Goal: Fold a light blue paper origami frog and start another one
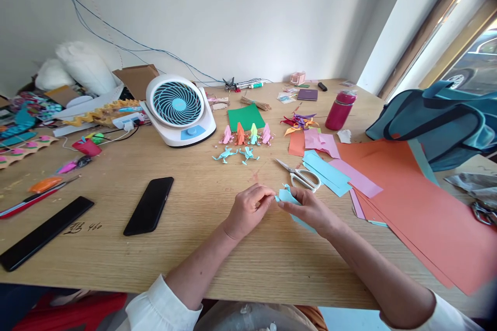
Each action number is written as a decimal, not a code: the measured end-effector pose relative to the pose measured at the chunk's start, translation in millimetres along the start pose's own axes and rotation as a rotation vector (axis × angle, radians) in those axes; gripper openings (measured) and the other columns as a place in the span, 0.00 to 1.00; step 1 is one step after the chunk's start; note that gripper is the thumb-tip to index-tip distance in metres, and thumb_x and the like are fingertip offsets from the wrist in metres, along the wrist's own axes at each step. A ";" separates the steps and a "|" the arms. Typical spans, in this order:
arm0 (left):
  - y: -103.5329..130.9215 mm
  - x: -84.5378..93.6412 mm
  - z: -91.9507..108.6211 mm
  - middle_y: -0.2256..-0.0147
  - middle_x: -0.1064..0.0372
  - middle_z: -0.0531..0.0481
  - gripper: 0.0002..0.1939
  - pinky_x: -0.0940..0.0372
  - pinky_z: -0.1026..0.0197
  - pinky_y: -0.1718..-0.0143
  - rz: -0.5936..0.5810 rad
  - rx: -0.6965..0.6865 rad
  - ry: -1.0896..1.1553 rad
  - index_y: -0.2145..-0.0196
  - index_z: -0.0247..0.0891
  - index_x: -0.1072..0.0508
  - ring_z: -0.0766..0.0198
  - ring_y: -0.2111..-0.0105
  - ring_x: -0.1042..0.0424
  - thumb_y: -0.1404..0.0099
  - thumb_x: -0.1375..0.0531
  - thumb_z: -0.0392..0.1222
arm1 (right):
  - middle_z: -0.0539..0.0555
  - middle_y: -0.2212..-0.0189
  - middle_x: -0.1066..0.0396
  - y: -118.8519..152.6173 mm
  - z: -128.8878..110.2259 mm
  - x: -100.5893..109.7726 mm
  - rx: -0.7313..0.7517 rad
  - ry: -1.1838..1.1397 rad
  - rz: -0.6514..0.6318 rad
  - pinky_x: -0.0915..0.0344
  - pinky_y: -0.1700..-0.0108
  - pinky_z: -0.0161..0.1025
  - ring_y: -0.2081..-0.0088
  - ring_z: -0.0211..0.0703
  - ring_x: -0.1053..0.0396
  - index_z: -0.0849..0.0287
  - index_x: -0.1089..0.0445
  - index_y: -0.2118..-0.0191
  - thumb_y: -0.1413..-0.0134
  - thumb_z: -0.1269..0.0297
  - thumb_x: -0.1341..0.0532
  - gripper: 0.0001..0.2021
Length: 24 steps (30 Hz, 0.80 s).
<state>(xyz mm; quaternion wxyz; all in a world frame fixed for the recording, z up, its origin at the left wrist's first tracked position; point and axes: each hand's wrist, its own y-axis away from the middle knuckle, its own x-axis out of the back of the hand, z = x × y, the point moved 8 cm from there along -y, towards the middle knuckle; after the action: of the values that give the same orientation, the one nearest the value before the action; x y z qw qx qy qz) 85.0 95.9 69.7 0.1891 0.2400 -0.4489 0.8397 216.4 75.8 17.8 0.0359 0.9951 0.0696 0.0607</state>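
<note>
A piece of light blue paper (286,196) with small folded or curled ends is held in front of me, a little above the table. My right hand (310,209) is closed round it, thumb on top. Fingers of my left hand (252,207) pinch together at the paper's small left end. White-handled scissors (305,178) lie just beyond my right hand, blades toward the upper left. Blue paper strips (326,171) rest to the right of them. Farther back stand small folded paper figures in pink, orange (240,134) and green, with two blue ones (248,154) in front.
A white fan (178,108) stands at the back left, and a black phone (149,206) lies left of my hands. Large orange sheets (423,201), a red bottle (340,109) and a teal bag (430,119) take up the right side. A green sheet (244,115) lies behind the figures.
</note>
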 end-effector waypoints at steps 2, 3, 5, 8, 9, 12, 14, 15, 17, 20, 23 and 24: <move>-0.2 -4.5 -7.3 0.71 0.27 0.51 0.06 0.33 0.67 0.68 -0.025 0.115 0.072 0.64 0.38 0.27 0.68 0.70 0.27 0.35 0.43 0.31 | 0.45 0.77 0.45 -0.5 -3.8 2.5 0.073 0.116 0.050 0.53 0.72 0.36 0.74 0.34 0.49 0.58 0.38 0.73 0.47 0.50 0.38 0.17; -0.2 -6.9 -10.1 0.71 0.28 0.51 0.06 0.33 0.68 0.69 -0.043 0.161 0.114 0.64 0.38 0.27 0.68 0.71 0.27 0.35 0.43 0.31 | 0.46 0.77 0.44 -0.4 -5.4 3.4 0.100 0.167 0.077 0.52 0.72 0.36 0.74 0.35 0.49 0.58 0.38 0.73 0.46 0.51 0.39 0.16; 0.0 -10.6 -13.7 0.69 0.27 0.50 0.07 0.33 0.69 0.70 -0.074 0.226 0.191 0.63 0.37 0.26 0.69 0.70 0.27 0.35 0.44 0.30 | 0.47 0.76 0.44 0.3 -9.2 5.2 0.143 0.252 0.136 0.51 0.71 0.36 0.73 0.36 0.47 0.58 0.39 0.73 0.44 0.53 0.41 0.15; 0.3 -11.0 -16.5 0.67 0.27 0.49 0.07 0.31 0.69 0.69 -0.070 0.281 0.247 0.63 0.37 0.27 0.69 0.70 0.26 0.36 0.43 0.31 | 0.46 0.77 0.45 3.0 -16.3 6.9 0.192 0.346 0.215 0.51 0.72 0.36 0.73 0.36 0.48 0.57 0.43 0.76 0.44 0.56 0.41 0.15; 0.4 -10.7 -17.0 0.67 0.27 0.49 0.05 0.31 0.69 0.68 -0.066 0.291 0.251 0.64 0.37 0.27 0.69 0.70 0.26 0.37 0.42 0.32 | 0.46 0.78 0.46 3.9 -18.3 6.5 0.206 0.367 0.228 0.51 0.72 0.36 0.74 0.36 0.48 0.57 0.44 0.76 0.44 0.57 0.41 0.15; 0.5 -11.2 -17.6 0.69 0.28 0.51 0.02 0.33 0.69 0.69 -0.075 0.310 0.228 0.67 0.37 0.28 0.69 0.70 0.28 0.37 0.41 0.35 | 0.46 0.77 0.46 6.3 -22.3 4.3 0.252 0.405 0.246 0.50 0.72 0.35 0.74 0.35 0.48 0.57 0.45 0.77 0.44 0.62 0.41 0.15; 0.4 -12.3 -17.5 0.71 0.29 0.52 0.04 0.35 0.70 0.71 -0.095 0.314 0.192 0.69 0.37 0.29 0.70 0.72 0.30 0.36 0.42 0.34 | 0.46 0.77 0.46 7.7 -23.0 3.4 0.280 0.428 0.262 0.50 0.72 0.35 0.74 0.35 0.48 0.57 0.46 0.77 0.45 0.64 0.41 0.14; 0.2 -13.0 -17.4 0.71 0.30 0.53 0.04 0.36 0.70 0.71 -0.108 0.314 0.170 0.69 0.37 0.29 0.70 0.72 0.31 0.37 0.42 0.33 | 0.46 0.77 0.46 8.2 -22.9 3.0 0.291 0.443 0.270 0.50 0.72 0.35 0.74 0.35 0.48 0.57 0.46 0.77 0.45 0.65 0.41 0.14; -0.1 -14.7 -17.1 0.72 0.31 0.53 0.05 0.38 0.69 0.71 -0.133 0.311 0.122 0.70 0.37 0.30 0.70 0.73 0.32 0.37 0.43 0.32 | 0.46 0.76 0.45 8.9 -22.4 2.1 0.307 0.484 0.281 0.51 0.72 0.35 0.74 0.35 0.48 0.57 0.46 0.77 0.45 0.67 0.40 0.14; 0.4 -17.7 -18.7 0.72 0.32 0.53 0.05 0.40 0.67 0.70 -0.158 0.325 0.095 0.70 0.37 0.31 0.69 0.72 0.34 0.37 0.44 0.32 | 0.46 0.76 0.44 9.0 -21.6 0.7 0.320 0.538 0.280 0.50 0.71 0.35 0.74 0.35 0.47 0.57 0.46 0.77 0.46 0.68 0.40 0.14; 3.3 -21.6 -25.1 0.74 0.33 0.54 0.05 0.41 0.68 0.72 -0.154 0.392 0.184 0.71 0.37 0.31 0.69 0.73 0.35 0.37 0.43 0.34 | 0.47 0.75 0.42 6.8 -18.7 0.8 0.308 0.533 0.257 0.48 0.70 0.35 0.73 0.36 0.45 0.57 0.43 0.75 0.45 0.66 0.41 0.11; 4.8 -23.9 -28.1 0.75 0.34 0.54 0.05 0.42 0.68 0.72 -0.159 0.427 0.239 0.71 0.37 0.30 0.69 0.74 0.36 0.37 0.43 0.35 | 0.47 0.74 0.41 5.2 -16.6 1.4 0.292 0.509 0.245 0.48 0.69 0.36 0.72 0.37 0.44 0.57 0.42 0.74 0.44 0.65 0.40 0.10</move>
<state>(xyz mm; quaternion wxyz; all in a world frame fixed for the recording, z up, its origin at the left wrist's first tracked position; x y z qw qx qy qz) 95.3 114.6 39.3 0.2511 0.2080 -0.2155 0.9205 216.4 71.8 34.8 -0.1333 0.9436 -0.0361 0.3008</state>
